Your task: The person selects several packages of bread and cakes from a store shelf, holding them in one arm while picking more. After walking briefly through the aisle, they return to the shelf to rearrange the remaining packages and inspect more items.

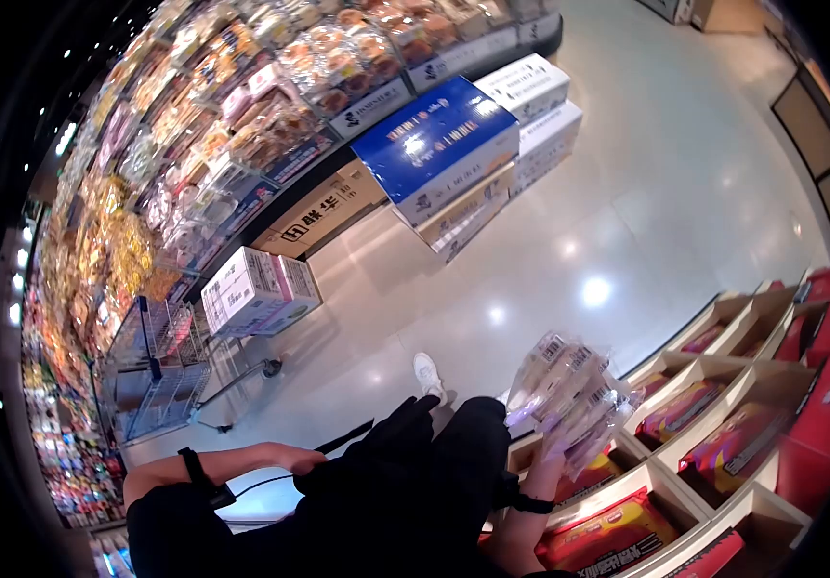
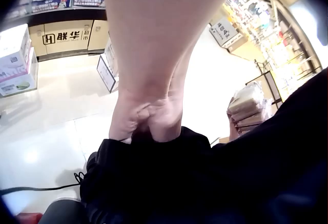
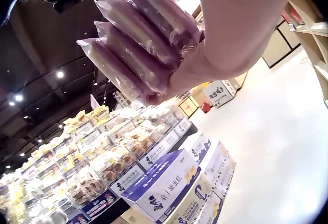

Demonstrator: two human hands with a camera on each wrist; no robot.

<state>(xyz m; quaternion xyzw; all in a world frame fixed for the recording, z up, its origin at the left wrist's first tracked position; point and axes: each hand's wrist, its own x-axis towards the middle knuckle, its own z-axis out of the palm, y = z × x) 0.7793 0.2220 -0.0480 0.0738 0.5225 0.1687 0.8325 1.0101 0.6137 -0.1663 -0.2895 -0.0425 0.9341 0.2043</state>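
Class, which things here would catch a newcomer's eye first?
Probably the clear packets held in the right hand, at the head view's lower right, near red packs in wooden bins. Then the blue box at upper middle, stacked on another carton beside rows of packaged food.

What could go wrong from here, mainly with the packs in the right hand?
1. Slip: the right hand holds several clear-wrapped packs in a fan; one could slide loose.
2. Snag: in the head view the packs overlap the wooden bins; if they are really that close, a wrapper might catch.
3. Bump: the blue box juts out from the display; a step that way could hit it.
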